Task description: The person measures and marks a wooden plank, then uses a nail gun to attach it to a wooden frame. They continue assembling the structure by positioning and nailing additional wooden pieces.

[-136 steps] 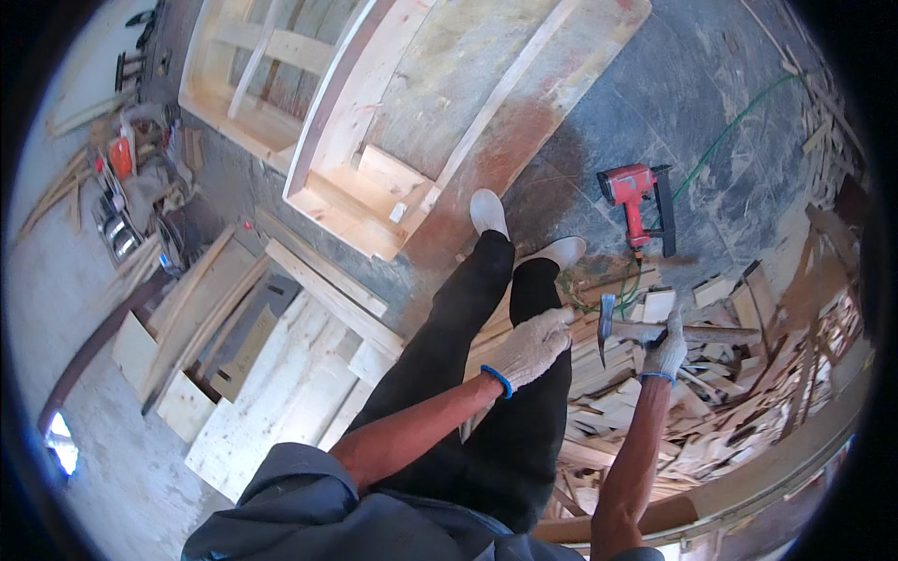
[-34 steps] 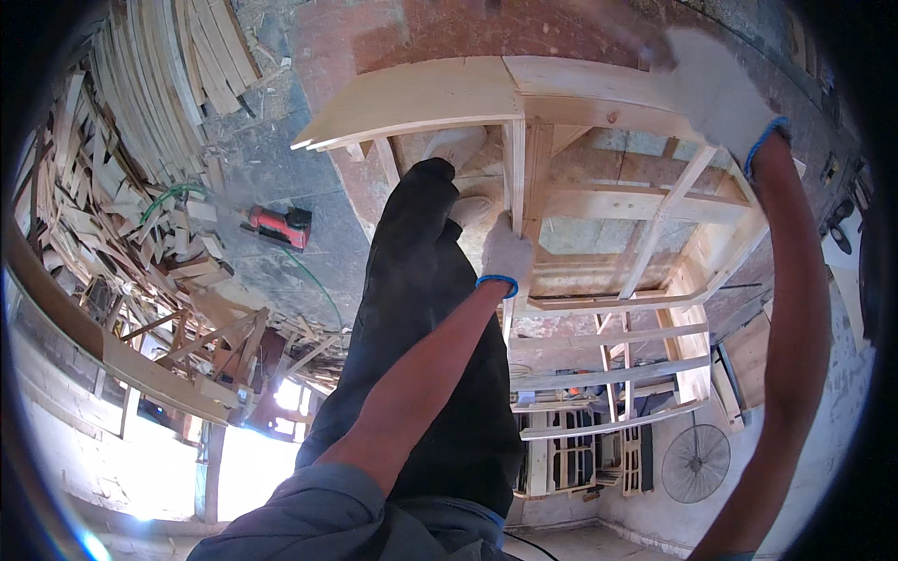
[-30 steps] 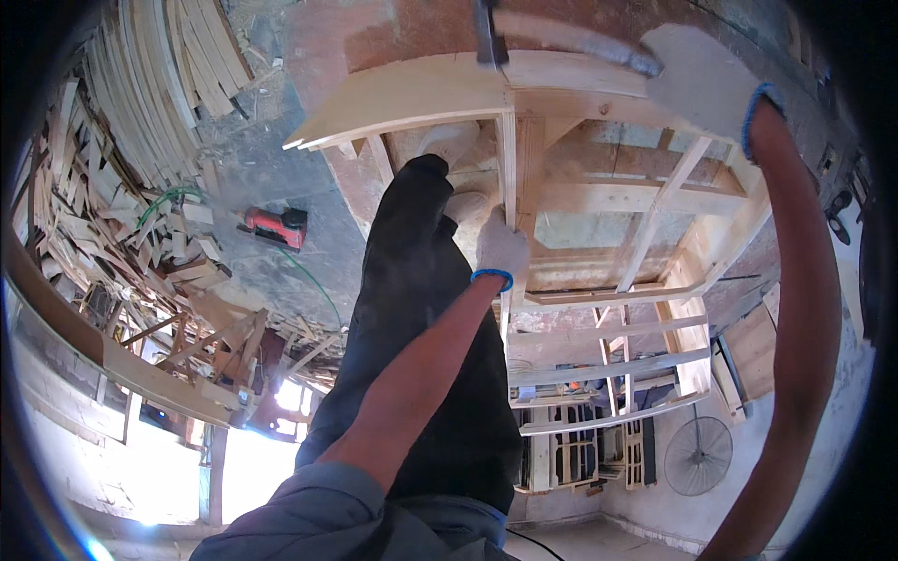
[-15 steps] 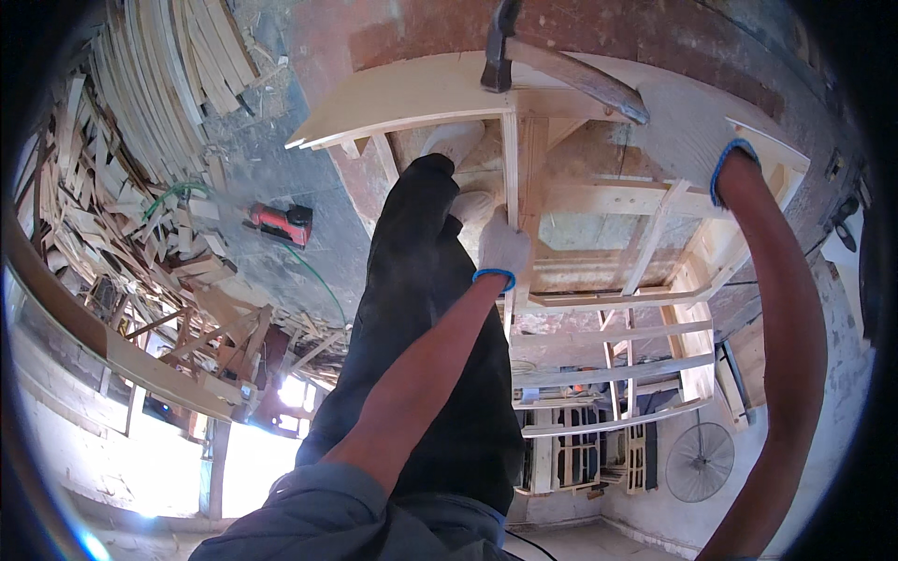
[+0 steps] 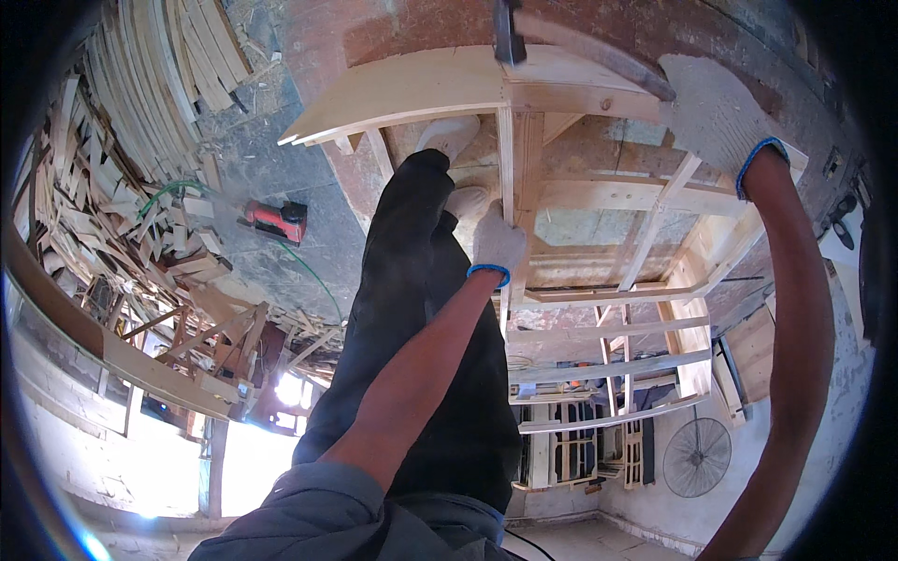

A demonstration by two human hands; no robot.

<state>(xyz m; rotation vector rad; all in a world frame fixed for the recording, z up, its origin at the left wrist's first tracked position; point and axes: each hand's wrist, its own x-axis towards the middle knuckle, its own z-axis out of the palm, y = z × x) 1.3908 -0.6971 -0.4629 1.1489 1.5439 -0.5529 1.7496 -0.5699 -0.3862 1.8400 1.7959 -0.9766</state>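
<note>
My right hand, in a pale knit glove with a blue cuff, is closed around the wooden handle of a hammer. The hammer's dark metal head lies over the far edge of a wooden frame, close to where its top panel meets a narrow upright board. My gloved left hand grips that upright board lower down. My feet, in pale coverings, stand within the frame's left part.
A red and black power tool with a green hose lies on the floor to the left. Beyond it are heaped wood scraps and stacked curved strips. Slatted wood and a round fan appear at lower right.
My right hand and the hammer have shifted up and to the right in the view. My left hand keeps its hold on the upright board, almost unmoved.
</note>
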